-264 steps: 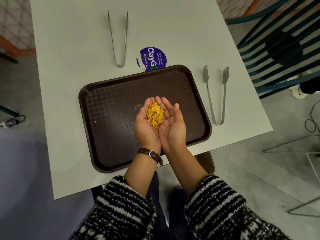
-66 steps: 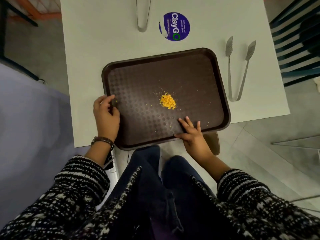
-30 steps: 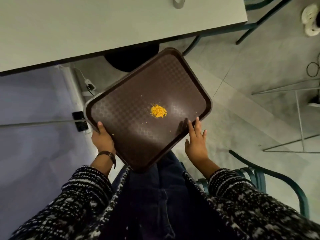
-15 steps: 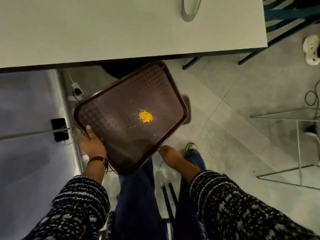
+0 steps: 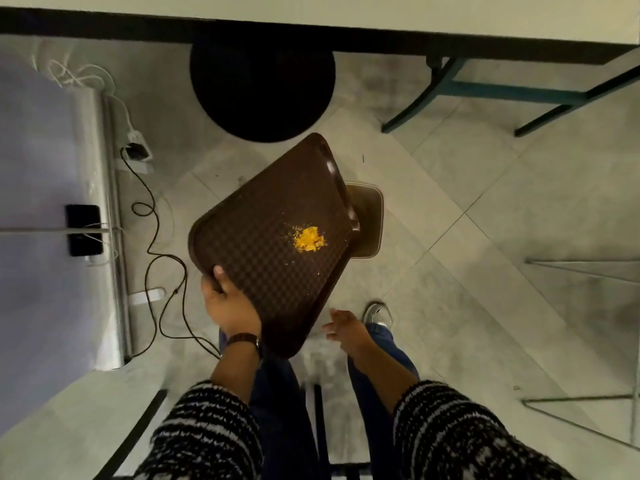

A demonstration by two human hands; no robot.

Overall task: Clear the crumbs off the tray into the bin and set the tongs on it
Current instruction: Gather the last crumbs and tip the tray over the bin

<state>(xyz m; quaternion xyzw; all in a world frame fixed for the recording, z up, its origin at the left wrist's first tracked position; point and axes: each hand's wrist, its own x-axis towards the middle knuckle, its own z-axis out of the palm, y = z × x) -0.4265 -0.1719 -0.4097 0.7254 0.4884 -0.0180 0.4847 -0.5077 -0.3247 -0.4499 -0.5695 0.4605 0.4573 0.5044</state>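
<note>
One hand's doing all the work: the left hand grips the brown tray by its near-left edge, thumb on top, holding it tilted over the floor. The yellow crumbs sit in a small pile near the tray's right edge, above what looks like the bin, mostly hidden behind it. The right hand hangs free beside the tray, fingers loose

The tray is dark brown with a checkered texture; the crumbs are yellow-orange; the sleeves are black-and-white knit.
</note>
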